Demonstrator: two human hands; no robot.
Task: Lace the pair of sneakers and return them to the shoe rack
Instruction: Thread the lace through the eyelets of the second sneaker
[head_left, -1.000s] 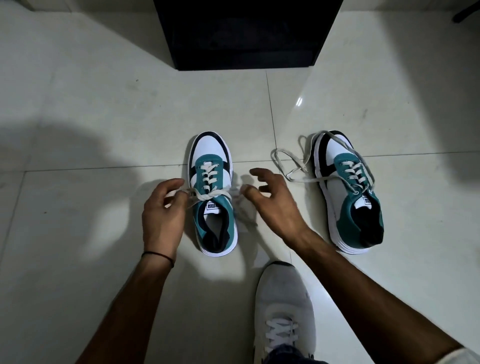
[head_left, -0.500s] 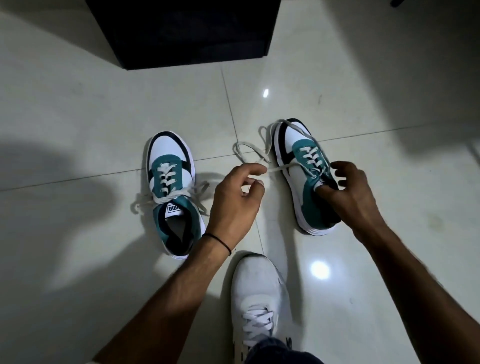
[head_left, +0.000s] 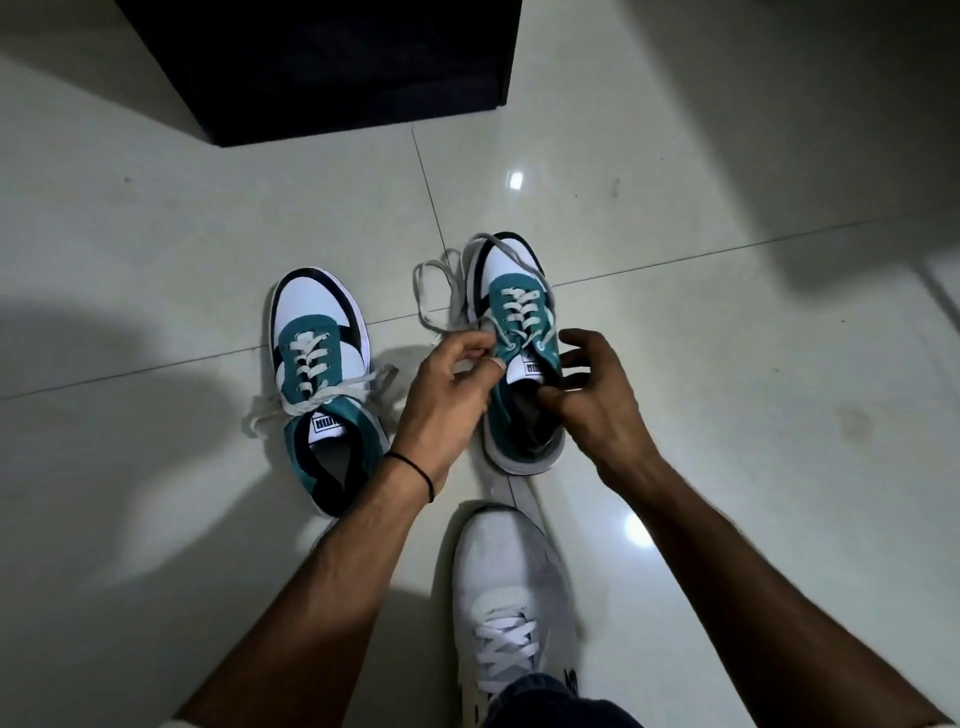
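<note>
glossy pale tiled floor (head_left: 727, 156), worn white sneaker (head_left: 509, 582)

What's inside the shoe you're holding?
Inside the right sneaker only a dark lining shows, nothing else. The right hand and left hand at its opening cover part of it, and the toe end is hidden.

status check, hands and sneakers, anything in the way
Left hand pinching a lace of the right sneaker; right hand at its collar. Left sneaker on the floor, lace ends loose. Person's own white shoe close below.
</note>
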